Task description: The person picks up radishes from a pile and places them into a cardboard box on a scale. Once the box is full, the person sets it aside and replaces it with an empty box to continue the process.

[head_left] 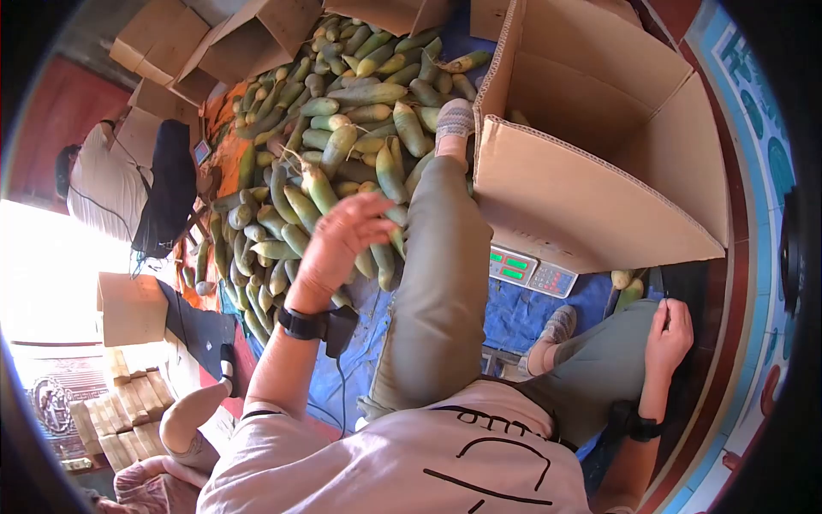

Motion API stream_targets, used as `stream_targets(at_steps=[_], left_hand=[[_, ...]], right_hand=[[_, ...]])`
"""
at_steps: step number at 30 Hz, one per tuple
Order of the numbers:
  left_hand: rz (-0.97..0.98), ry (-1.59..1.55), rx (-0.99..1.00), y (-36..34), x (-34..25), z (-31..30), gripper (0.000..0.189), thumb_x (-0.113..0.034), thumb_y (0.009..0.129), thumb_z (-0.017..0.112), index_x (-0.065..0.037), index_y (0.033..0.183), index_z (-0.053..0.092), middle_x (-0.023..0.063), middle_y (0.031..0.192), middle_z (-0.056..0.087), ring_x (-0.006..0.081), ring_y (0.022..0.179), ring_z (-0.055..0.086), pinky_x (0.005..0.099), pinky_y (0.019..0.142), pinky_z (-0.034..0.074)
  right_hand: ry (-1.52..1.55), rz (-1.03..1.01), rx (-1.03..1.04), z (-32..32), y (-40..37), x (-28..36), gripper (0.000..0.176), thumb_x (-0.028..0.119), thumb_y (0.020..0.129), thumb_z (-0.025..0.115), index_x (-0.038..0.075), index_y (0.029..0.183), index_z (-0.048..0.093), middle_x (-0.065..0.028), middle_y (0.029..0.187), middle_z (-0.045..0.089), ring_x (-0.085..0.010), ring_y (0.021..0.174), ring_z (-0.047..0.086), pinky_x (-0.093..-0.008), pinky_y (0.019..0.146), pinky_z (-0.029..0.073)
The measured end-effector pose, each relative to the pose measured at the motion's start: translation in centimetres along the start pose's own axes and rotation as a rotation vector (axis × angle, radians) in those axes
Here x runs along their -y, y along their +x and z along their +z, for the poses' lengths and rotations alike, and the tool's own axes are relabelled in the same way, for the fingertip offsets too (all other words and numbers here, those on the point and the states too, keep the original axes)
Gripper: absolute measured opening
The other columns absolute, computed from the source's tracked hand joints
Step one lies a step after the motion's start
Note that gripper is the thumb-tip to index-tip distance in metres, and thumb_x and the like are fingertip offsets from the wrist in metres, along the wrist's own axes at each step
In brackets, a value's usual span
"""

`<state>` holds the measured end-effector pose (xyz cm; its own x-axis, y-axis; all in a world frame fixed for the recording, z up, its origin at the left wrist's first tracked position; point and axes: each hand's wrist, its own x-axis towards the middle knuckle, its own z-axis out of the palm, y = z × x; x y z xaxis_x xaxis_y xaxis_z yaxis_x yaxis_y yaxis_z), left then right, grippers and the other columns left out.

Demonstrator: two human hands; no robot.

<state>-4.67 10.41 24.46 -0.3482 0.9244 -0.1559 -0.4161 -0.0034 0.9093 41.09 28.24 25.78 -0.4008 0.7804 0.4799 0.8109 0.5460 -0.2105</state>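
A large heap of green radishes [338, 141] covers the floor ahead of me. My left hand [347, 231] is over the near part of the heap, slightly blurred, its fingers apart and nothing visible in them. My right hand [670, 334] rests by my right knee with curled fingers; whether anything small is in it is hidden. Between my legs sits a digital scale [531, 270] with lit green digits. A tall open cardboard box [599, 193] stands over the scale, its inside mostly in shadow.
More cardboard boxes [248, 38] stand behind the heap. A blue tarp [514, 321] lies under my feet. A tiled wall [775, 171] runs along the right. Another person [103, 184] bends at the far left, and someone's leg [193, 420] shows at lower left.
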Motion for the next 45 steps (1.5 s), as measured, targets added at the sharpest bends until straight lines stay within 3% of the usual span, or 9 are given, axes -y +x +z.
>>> stream_targets(at_steps=[4, 9, 14, 18, 22, 26, 38, 42, 45], left_hand=[[0.022, -0.012, -0.242, 1.1, 0.2, -4.4, 0.039, -0.026, 0.095, 0.042, 0.001, 0.123, 0.046, 0.0163, 0.121, 0.056, 0.0228, 0.1, 0.06, 0.0333, 0.086, 0.048], [-0.296, 0.224, -0.526, 1.5, 5.8, -10.4, 0.037, -0.022, 0.093, 0.043, 0.0, 0.123, 0.046, 0.0113, 0.114, 0.059, 0.0209, 0.1, 0.06, 0.0319, 0.084, 0.047], [-0.507, 0.552, -0.512, 2.5, 11.9, -12.8, 0.034, -0.024, 0.09, 0.052, -0.008, 0.119, 0.054, 0.0074, 0.113, 0.06, 0.0208, 0.101, 0.058, 0.0337, 0.086, 0.045], [-0.281, 1.149, -0.342, 4.9, 17.6, -17.7, 0.048, -0.033, 0.077, 0.062, -0.005, 0.116, 0.056, 0.0226, 0.109, 0.059, 0.0356, 0.104, 0.055, 0.0399, 0.089, 0.045], [-0.261, 1.436, -0.174, 6.5, 18.7, -17.8, 0.051, -0.029, 0.077, 0.063, -0.015, 0.125, 0.05, 0.0153, 0.131, 0.045, 0.0304, 0.122, 0.043, 0.0388, 0.1, 0.038], [-0.364, 1.645, -0.092, 8.1, 19.6, -18.2, 0.064, -0.031, 0.078, 0.065, -0.011, 0.134, 0.039, 0.0141, 0.143, 0.032, 0.0303, 0.13, 0.033, 0.0382, 0.105, 0.033], [-0.412, 1.611, 0.0, 7.7, 20.9, -18.1, 0.074, -0.028, 0.076, 0.066, -0.016, 0.139, 0.03, 0.0149, 0.145, 0.028, 0.0301, 0.131, 0.032, 0.0452, 0.104, 0.032], [-0.153, 1.435, -0.203, 6.9, 25.3, -20.5, 0.063, -0.017, 0.076, 0.063, -0.009, 0.132, 0.037, 0.0208, 0.137, 0.035, 0.0344, 0.128, 0.034, 0.0412, 0.104, 0.032], [-0.023, 1.275, -0.078, 4.6, 25.9, -19.8, 0.049, -0.012, 0.078, 0.057, -0.005, 0.125, 0.043, 0.0229, 0.127, 0.046, 0.0375, 0.121, 0.041, 0.0423, 0.099, 0.036]], right_hand=[[-0.027, -0.009, 0.003, 0.1, -0.1, -0.3, 0.006, 0.005, 0.084, 0.055, 0.0, 0.081, 0.054, -0.0149, 0.075, 0.053, -0.033, 0.07, 0.054, -0.039, 0.062, 0.043], [-0.019, 0.002, 0.002, 0.3, 0.0, -0.3, 0.006, 0.004, 0.084, 0.056, 0.0, 0.08, 0.054, -0.0152, 0.075, 0.053, -0.0332, 0.069, 0.054, -0.0389, 0.062, 0.043], [-0.007, 0.01, 0.025, 0.1, 0.2, 0.0, 0.004, 0.003, 0.083, 0.057, 0.0, 0.081, 0.054, -0.0149, 0.074, 0.052, -0.0328, 0.068, 0.054, -0.0386, 0.061, 0.043], [-0.047, 0.008, 0.024, 0.0, 0.5, 0.5, 0.004, 0.002, 0.081, 0.058, 0.0, 0.081, 0.054, -0.0135, 0.071, 0.051, -0.0306, 0.064, 0.052, -0.0371, 0.059, 0.042], [-0.063, 0.0, 0.016, -0.1, 0.6, 0.8, 0.005, 0.0, 0.079, 0.059, 0.0, 0.08, 0.054, -0.0124, 0.069, 0.05, -0.0262, 0.058, 0.05, -0.0345, 0.055, 0.041], [-0.067, 0.053, 0.052, -0.1, 0.6, 0.9, 0.005, 0.0, 0.079, 0.059, 0.0, 0.079, 0.054, -0.0121, 0.068, 0.05, -0.0262, 0.058, 0.05, -0.0345, 0.055, 0.041], [-0.081, 0.063, 0.081, 0.1, 1.0, 1.1, 0.006, 0.0, 0.078, 0.06, 0.0, 0.077, 0.054, -0.0122, 0.066, 0.049, -0.0262, 0.055, 0.048, -0.0345, 0.053, 0.04], [-0.071, 0.044, 0.07, 0.2, 1.6, 1.5, 0.006, 0.0, 0.078, 0.06, 0.0, 0.077, 0.053, -0.0132, 0.067, 0.05, -0.0294, 0.059, 0.051, -0.0368, 0.055, 0.042], [-0.058, 0.057, 0.052, 0.3, 1.4, 1.6, 0.007, 0.003, 0.078, 0.06, 0.001, 0.077, 0.053, -0.014, 0.069, 0.052, -0.0326, 0.065, 0.054, -0.0394, 0.059, 0.044]])
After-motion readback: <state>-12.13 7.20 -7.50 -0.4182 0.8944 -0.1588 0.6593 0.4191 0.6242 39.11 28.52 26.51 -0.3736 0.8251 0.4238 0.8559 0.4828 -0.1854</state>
